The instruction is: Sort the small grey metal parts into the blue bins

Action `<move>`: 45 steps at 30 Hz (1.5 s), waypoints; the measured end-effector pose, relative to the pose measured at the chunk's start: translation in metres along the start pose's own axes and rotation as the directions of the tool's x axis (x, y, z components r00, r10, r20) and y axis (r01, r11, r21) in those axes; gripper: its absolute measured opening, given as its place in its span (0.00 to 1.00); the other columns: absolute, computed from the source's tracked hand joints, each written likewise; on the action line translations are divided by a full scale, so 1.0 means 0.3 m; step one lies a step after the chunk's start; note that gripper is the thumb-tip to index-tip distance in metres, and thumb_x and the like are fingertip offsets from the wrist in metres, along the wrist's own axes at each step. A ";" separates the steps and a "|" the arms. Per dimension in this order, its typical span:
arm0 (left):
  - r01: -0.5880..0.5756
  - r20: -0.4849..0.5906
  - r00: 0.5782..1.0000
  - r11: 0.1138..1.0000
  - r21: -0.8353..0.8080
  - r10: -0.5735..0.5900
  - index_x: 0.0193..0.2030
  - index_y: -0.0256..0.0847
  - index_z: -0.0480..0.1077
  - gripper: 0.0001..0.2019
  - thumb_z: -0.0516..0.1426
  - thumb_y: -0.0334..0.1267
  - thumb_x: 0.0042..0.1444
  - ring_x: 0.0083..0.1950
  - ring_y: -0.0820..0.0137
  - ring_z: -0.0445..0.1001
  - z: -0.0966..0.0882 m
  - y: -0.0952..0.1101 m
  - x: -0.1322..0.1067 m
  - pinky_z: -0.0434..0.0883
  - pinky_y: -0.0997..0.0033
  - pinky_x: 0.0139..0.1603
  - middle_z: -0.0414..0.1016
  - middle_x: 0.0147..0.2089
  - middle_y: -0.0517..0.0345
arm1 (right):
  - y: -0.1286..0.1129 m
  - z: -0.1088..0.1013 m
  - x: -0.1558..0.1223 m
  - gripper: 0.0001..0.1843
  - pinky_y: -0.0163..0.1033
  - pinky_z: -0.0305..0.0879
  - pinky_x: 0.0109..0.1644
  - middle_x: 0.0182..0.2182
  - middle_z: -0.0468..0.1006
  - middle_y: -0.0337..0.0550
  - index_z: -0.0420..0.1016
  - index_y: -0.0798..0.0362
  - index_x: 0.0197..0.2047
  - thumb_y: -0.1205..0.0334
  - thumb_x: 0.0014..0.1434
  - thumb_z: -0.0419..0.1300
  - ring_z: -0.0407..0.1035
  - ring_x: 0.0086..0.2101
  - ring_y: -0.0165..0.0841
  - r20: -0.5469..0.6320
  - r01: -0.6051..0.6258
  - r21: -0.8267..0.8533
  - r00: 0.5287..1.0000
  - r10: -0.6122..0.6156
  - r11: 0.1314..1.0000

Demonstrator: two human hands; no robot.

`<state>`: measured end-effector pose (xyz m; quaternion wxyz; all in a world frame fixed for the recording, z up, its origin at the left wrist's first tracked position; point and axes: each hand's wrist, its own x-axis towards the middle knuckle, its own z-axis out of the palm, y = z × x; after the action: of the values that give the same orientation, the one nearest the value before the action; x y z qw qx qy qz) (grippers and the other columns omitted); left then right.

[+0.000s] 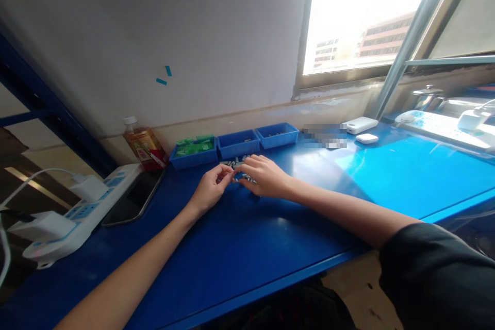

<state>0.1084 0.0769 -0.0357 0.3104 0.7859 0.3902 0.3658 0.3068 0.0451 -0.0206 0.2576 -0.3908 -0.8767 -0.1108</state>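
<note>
- We see a middle blue bin [238,151] on the tabletop [247,258].
- Small grey pieces [237,160] lie just in front of this bin.
- Also in front of it, our left hand [212,181] and right hand [266,175] curl close together; whether either grip is closed on a piece, we cannot tell.

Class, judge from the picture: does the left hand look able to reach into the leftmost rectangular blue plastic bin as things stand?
Probably yes: the left hand is close to the leftmost rectangular blue plastic bin, whose top is open, and nothing visible stands between them.
</note>
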 end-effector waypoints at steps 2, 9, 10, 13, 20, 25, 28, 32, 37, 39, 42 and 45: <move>0.015 -0.018 1.000 1.000 0.007 -0.015 0.37 0.39 0.68 0.14 0.54 0.49 0.57 0.33 0.69 0.72 0.009 -0.001 -0.001 0.68 0.72 0.33 0.74 0.31 0.58 | -0.017 0.009 0.005 0.14 0.41 0.61 0.45 0.38 0.74 0.49 0.72 0.57 0.48 0.61 0.61 0.57 0.66 0.40 0.38 0.035 -0.012 0.036 0.999 0.011 0.999; 0.080 -0.150 0.987 0.993 0.092 -0.065 0.38 0.39 0.68 0.10 0.52 0.42 0.57 0.36 0.66 0.75 0.014 -0.017 0.004 0.70 0.67 0.39 0.76 0.33 0.56 | -0.043 0.037 0.001 0.14 0.41 0.63 0.46 0.35 0.72 0.46 0.76 0.55 0.43 0.55 0.60 0.59 0.65 0.39 0.36 0.094 -0.121 0.194 0.990 0.105 0.973; 0.082 -0.153 0.986 0.991 0.102 -0.065 0.39 0.39 0.68 0.10 0.52 0.42 0.57 0.36 0.66 0.76 0.010 -0.020 0.008 0.70 0.67 0.39 0.76 0.34 0.56 | -0.051 0.040 0.001 0.12 0.42 0.62 0.47 0.36 0.72 0.46 0.77 0.54 0.42 0.56 0.59 0.60 0.65 0.39 0.36 0.097 -0.096 0.192 0.992 0.078 0.977; 0.050 -0.180 0.984 0.968 0.245 -0.005 0.40 0.40 0.69 0.10 0.51 0.41 0.58 0.36 0.66 0.75 -0.014 -0.037 0.023 0.69 0.67 0.38 0.76 0.35 0.56 | -0.063 0.050 0.002 0.06 0.41 0.62 0.46 0.37 0.70 0.46 0.77 0.54 0.36 0.63 0.58 0.59 0.63 0.40 0.36 0.117 -0.036 0.170 0.993 0.016 0.985; -0.085 -0.095 0.979 0.783 0.617 0.180 0.54 0.39 0.67 0.17 0.48 0.39 0.61 0.51 0.61 0.70 -0.070 -0.115 0.068 0.67 0.61 0.53 0.72 0.51 0.48 | -0.062 0.024 0.018 0.08 0.40 0.63 0.44 0.34 0.70 0.47 0.72 0.55 0.36 0.66 0.63 0.53 0.63 0.37 0.35 -0.019 0.073 0.178 0.997 -0.071 0.981; -0.142 0.068 0.989 0.762 0.631 0.128 0.55 0.41 0.68 0.18 0.48 0.41 0.62 0.61 0.57 0.63 -0.061 -0.140 0.077 0.62 0.54 0.60 0.68 0.59 0.49 | 0.031 -0.101 0.076 0.12 0.43 0.64 0.46 0.38 0.70 0.49 0.70 0.53 0.42 0.62 0.67 0.47 0.63 0.40 0.37 -0.352 0.095 0.104 0.934 -0.052 0.990; -0.120 0.036 0.991 0.765 0.633 0.126 0.51 0.41 0.69 0.15 0.48 0.40 0.62 0.55 0.57 0.67 -0.061 -0.129 0.072 0.65 0.55 0.55 0.72 0.53 0.49 | 0.161 -0.147 0.108 0.13 0.49 0.62 0.50 0.42 0.68 0.51 0.70 0.53 0.46 0.62 0.66 0.46 0.62 0.44 0.40 -0.466 -0.146 0.019 0.874 0.138 0.989; -0.035 -0.049 0.995 0.763 0.645 0.087 0.49 0.40 0.69 0.14 0.50 0.40 0.60 0.47 0.58 0.69 -0.067 -0.123 0.066 0.68 0.57 0.47 0.73 0.44 0.49 | 0.260 -0.098 0.084 0.15 0.53 0.60 0.49 0.46 0.67 0.57 0.69 0.57 0.50 0.61 0.62 0.53 0.60 0.48 0.48 -0.406 -0.454 -0.094 0.830 0.382 0.886; 0.010 -0.094 0.994 0.807 0.591 0.057 0.37 0.41 0.74 0.12 0.53 0.44 0.57 0.43 0.59 0.71 -0.073 -0.133 0.066 0.68 0.59 0.46 0.75 0.39 0.49 | 0.152 0.012 0.031 0.14 0.48 0.59 0.47 0.41 0.72 0.52 0.70 0.55 0.48 0.59 0.63 0.53 0.62 0.45 0.44 -0.150 -0.220 -0.086 0.967 0.205 0.972; -0.013 -0.097 0.993 0.882 0.472 0.067 0.39 0.41 0.74 0.14 0.52 0.46 0.58 0.41 0.62 0.72 -0.068 -0.116 0.058 0.69 0.62 0.45 0.76 0.39 0.51 | 0.096 0.031 0.039 0.15 0.45 0.59 0.46 0.41 0.73 0.51 0.69 0.56 0.50 0.58 0.63 0.54 0.63 0.44 0.42 -0.102 -0.109 -0.048 0.989 0.104 0.993; -0.063 -0.073 0.994 0.967 0.245 0.084 0.42 0.40 0.74 0.17 0.51 0.49 0.59 0.42 0.64 0.74 -0.052 -0.064 0.036 0.70 0.66 0.43 0.77 0.42 0.52 | 0.047 0.036 0.062 0.14 0.41 0.59 0.45 0.40 0.73 0.49 0.69 0.55 0.50 0.58 0.64 0.52 0.64 0.41 0.38 -0.076 0.024 -0.013 0.997 -0.025 1.000; -0.095 -0.059 0.993 0.992 0.080 0.100 0.42 0.38 0.75 0.19 0.53 0.51 0.59 0.44 0.63 0.74 -0.034 -0.011 0.016 0.70 0.67 0.45 0.78 0.42 0.52 | 0.029 0.016 0.066 0.11 0.39 0.59 0.43 0.36 0.73 0.46 0.70 0.54 0.44 0.61 0.65 0.50 0.64 0.38 0.35 -0.092 0.143 0.002 0.986 -0.142 0.990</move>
<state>0.1009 0.0846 -0.0313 0.2490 0.8034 0.3748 0.3899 0.3002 0.0653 -0.0141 0.2906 -0.3206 -0.8901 -0.1432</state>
